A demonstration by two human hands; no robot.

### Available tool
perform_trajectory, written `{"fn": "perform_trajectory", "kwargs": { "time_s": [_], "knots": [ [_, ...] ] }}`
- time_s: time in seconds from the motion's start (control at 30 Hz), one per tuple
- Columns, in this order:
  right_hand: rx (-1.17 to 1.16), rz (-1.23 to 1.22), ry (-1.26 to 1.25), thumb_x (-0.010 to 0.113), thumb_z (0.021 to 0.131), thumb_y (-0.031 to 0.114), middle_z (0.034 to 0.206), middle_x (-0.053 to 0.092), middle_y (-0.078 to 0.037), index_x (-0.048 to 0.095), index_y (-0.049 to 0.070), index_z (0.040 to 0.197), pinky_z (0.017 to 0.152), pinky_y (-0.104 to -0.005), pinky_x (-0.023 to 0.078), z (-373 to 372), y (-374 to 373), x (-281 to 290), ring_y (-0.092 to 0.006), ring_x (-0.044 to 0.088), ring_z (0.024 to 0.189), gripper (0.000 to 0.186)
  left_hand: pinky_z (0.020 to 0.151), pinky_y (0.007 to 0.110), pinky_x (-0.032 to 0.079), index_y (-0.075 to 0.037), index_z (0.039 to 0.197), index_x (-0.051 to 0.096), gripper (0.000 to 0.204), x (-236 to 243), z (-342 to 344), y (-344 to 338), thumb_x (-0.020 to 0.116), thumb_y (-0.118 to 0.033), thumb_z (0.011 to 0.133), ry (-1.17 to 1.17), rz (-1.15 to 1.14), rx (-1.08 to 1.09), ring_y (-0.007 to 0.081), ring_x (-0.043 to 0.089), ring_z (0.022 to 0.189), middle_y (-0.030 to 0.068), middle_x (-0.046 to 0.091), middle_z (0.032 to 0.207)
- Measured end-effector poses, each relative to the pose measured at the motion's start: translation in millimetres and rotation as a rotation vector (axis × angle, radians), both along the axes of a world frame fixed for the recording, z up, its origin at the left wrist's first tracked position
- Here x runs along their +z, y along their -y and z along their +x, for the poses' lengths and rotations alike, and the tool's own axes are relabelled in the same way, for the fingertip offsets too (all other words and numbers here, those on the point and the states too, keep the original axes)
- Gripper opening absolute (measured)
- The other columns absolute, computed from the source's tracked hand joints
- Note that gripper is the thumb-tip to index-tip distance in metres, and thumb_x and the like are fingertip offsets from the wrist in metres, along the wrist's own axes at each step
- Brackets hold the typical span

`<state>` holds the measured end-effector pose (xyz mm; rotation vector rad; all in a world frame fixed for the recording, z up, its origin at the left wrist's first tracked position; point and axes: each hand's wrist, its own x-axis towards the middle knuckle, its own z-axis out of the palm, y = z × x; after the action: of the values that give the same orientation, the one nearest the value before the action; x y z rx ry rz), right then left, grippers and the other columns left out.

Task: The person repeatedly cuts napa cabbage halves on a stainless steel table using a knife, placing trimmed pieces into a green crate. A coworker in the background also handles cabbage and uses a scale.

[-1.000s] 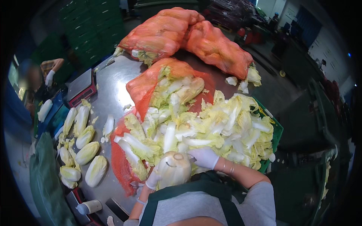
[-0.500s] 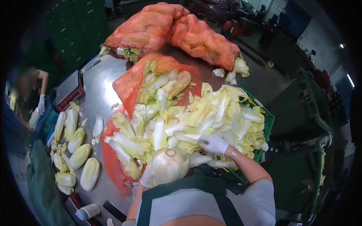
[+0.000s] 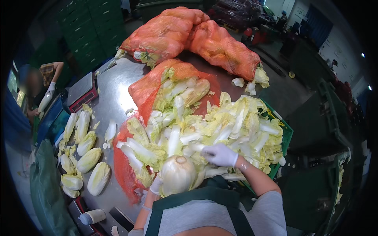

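A large pale napa cabbage (image 3: 178, 176), its cut base facing up, rests against my apron at the near edge of the table. My left hand (image 3: 156, 185), in a white glove, grips its left side; the cabbage partly hides the fingers. Just to its right, my right hand (image 3: 221, 155), also gloved, hovers over the heap of loose cabbage leaves (image 3: 236, 122), fingers loosely stretched toward the cabbage and slightly blurred. Nothing shows in that hand. The leaves fill a green crate (image 3: 288, 131) and spread leftward onto an opened orange mesh bag (image 3: 143, 88) with cabbages inside.
Two full orange mesh bags (image 3: 169, 33) lie at the far side of the metal table (image 3: 112, 84). At left are several trimmed cabbages (image 3: 98, 179), a scale (image 3: 82, 91) and a white bottle (image 3: 93, 216). Another person's gloved hand (image 3: 50, 89) is at far left. Dark green bins (image 3: 315, 118) stand at right.
My right hand has moved left over the leaves, closer to the cabbage. The view has shifted, so the table appears further right. My left hand keeps its grip.
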<state>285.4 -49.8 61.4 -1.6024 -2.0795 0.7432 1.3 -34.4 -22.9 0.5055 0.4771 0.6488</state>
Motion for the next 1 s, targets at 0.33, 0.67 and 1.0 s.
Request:
{"fn": "perform_trajectory", "kwargs": {
  "time_s": [0.33,0.67,1.0],
  "knots": [
    [-0.142,-0.024,0.188,0.055,0.079,0.025,0.076,0.062,-0.014,0.058,0.012,0.092,0.060,-0.0413,0.048,19.1,-35.0,-56.0,-0.0328,0.060,0.068,0.019,0.100,0.034,0.036,0.000,0.130,0.035,0.091,4.1,4.7,-2.2,0.082,-0.024,0.055,-0.017,0.013,-0.004,0.0205,0.045,0.116,0.0095,0.044,0.127],
    [0.157,-0.055,0.274,0.054,0.075,0.013,0.073,0.060,-0.013,0.053,0.010,0.085,0.059,-0.0429,0.048,-38.9,17.9,12.8,-0.0331,0.061,0.068,0.010,0.099,0.034,0.036,0.000,0.130,0.036,0.091,0.0,5.4,0.4,0.082,-0.022,0.055,-0.021,-0.005,-0.009,0.0205,0.045,0.115,0.0096,0.044,0.127],
    [0.000,0.108,0.214,0.054,0.074,0.012,0.071,0.060,-0.014,0.054,0.009,0.083,0.058,-0.0433,0.048,-19.3,-4.9,-53.5,-0.0335,0.060,0.066,0.010,0.099,0.034,0.036,0.000,0.130,0.036,0.090,0.4,8.4,0.0,0.082,-0.021,0.055,-0.029,0.018,-0.020,0.0206,0.045,0.115,0.0098,0.045,0.126]
  ]
}}
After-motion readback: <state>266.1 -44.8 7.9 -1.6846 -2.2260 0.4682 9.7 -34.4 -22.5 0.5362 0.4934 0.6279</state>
